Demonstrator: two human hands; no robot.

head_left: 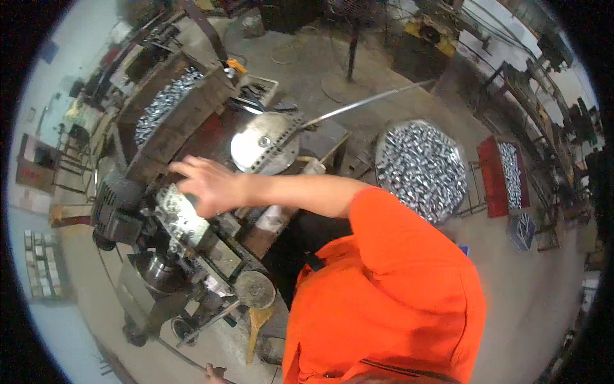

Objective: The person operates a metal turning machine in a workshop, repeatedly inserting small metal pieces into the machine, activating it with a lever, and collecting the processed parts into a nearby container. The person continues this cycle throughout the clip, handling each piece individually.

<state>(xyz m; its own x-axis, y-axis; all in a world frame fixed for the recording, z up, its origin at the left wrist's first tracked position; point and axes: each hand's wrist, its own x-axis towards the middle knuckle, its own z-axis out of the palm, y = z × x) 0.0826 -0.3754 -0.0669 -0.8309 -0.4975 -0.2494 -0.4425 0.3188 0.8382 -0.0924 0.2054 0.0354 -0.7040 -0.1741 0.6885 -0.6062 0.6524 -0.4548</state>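
My right hand reaches across from the orange sleeve, its fingers spread over the bench machine. Below and beside it lies the bright, flat metal block of that machine. Whether a fingertip touches the metal cannot be made out. At the lower edge, only part of my left hand shows, closed around the end of a long thin bar that runs up toward the machine. A round metal wheel sits on the machine's near end, with a brush below it.
A wooden bin of small shiny metal parts stands beyond my right hand. Near it are a round metal plate and a long rod. A wide round container and a red bin also hold metal parts.
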